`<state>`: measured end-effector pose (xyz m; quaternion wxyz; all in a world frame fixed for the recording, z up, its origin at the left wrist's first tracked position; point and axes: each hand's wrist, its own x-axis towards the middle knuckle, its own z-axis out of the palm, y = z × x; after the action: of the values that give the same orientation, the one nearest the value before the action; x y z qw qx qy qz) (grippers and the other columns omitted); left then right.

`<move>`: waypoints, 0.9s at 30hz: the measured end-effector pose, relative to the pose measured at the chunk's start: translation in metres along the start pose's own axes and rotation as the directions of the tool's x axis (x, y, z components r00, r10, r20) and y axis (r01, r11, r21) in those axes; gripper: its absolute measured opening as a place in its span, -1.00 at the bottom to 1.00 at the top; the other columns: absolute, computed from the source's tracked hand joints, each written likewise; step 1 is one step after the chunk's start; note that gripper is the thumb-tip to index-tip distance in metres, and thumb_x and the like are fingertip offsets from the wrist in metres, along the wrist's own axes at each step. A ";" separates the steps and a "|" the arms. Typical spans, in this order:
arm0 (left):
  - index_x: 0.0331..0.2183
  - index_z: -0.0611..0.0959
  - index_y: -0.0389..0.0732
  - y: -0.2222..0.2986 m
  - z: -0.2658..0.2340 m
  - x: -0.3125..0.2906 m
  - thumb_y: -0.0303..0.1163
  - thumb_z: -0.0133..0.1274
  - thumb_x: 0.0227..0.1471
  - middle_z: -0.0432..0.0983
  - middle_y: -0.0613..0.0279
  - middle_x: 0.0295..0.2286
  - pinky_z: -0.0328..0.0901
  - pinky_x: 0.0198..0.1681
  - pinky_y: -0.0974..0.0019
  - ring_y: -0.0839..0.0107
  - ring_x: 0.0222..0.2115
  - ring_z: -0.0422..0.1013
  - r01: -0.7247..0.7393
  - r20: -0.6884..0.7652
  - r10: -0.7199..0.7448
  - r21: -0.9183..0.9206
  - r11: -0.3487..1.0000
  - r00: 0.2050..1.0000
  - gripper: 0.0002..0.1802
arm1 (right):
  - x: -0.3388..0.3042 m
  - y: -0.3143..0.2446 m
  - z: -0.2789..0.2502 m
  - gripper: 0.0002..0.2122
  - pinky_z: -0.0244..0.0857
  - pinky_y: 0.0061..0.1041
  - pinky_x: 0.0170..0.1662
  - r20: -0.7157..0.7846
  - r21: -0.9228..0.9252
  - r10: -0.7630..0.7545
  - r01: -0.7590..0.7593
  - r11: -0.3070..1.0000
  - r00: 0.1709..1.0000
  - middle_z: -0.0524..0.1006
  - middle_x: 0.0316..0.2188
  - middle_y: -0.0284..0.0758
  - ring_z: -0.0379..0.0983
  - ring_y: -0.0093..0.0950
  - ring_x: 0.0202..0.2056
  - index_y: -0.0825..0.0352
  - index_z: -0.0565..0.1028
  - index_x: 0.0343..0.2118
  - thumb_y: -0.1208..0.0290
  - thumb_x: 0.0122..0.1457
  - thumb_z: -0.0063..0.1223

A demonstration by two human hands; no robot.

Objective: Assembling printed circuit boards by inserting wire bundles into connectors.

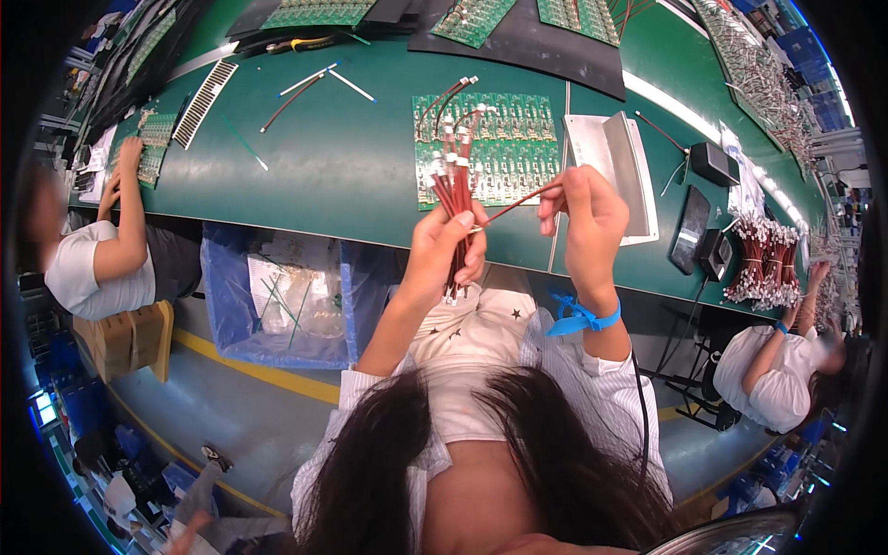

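My left hand (442, 242) is closed round a bundle of dark red wire cables (456, 188) with white plug ends, held upright at the bench edge. Pinched in my right hand (586, 211) is a red-brown wire (521, 203) that runs across to the bundle at my left fingers. Whether it is a cable of the bundle or a tie round it, I cannot tell. Behind the bundle lies a green circuit board panel (529, 125), with a few cables resting on its upper left part. A blue band (585, 316) circles my right wrist.
A white metal bracket (606, 157) stands right of the panel, before a black phone (688, 229) and more bundled cables (764, 262). Under the bench edge sits a blue lined bin (277, 348). Co-workers sit at left (92, 259) and right (772, 370).
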<state>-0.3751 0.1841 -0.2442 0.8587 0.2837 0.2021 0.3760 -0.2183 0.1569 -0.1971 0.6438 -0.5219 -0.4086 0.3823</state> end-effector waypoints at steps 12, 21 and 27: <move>-0.43 0.35 -0.29 -0.007 0.001 0.003 -0.33 -0.28 0.08 0.26 0.20 -0.80 -0.02 -0.83 0.56 0.63 -0.90 0.02 0.059 0.040 -0.067 0.180 0.982 0.997 -0.78 | 0.019 -0.007 -0.014 -0.73 0.10 -0.72 -0.69 -0.022 0.080 -0.003 0.004 0.997 1.000 0.36 -0.73 -0.34 0.26 -0.64 -0.74 0.43 0.35 -0.59 0.34 0.15 -0.19; -0.45 0.32 -0.25 0.008 0.004 0.008 -0.25 -0.30 0.10 0.12 0.36 -0.81 -0.06 -0.83 0.53 0.64 -0.87 -0.01 -0.293 -0.174 0.295 0.039 0.955 0.940 -0.74 | -0.015 0.014 -0.031 -0.88 0.20 -0.70 -0.59 0.258 0.035 0.177 -0.192 0.981 0.950 0.40 -0.64 -0.31 0.32 -0.63 -0.65 0.44 0.35 -0.53 0.51 0.10 -0.15; -0.46 0.35 -0.26 0.015 0.002 0.009 -0.25 -0.30 0.11 0.11 0.39 -0.82 -0.07 -0.81 0.55 0.66 -0.87 -0.02 -0.301 -0.194 0.304 0.043 0.953 0.933 -0.72 | -0.023 0.022 -0.034 -0.95 0.27 -0.68 -0.50 0.555 -0.068 0.432 -0.479 0.875 0.710 0.45 -0.60 -0.27 0.37 -0.62 -0.58 0.49 0.41 -0.50 0.62 0.01 -0.06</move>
<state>-0.3763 0.1981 -0.2342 0.7642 0.2777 0.2431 0.5289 -0.1967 0.1274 -0.2258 0.4032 -0.4462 -0.4200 0.6797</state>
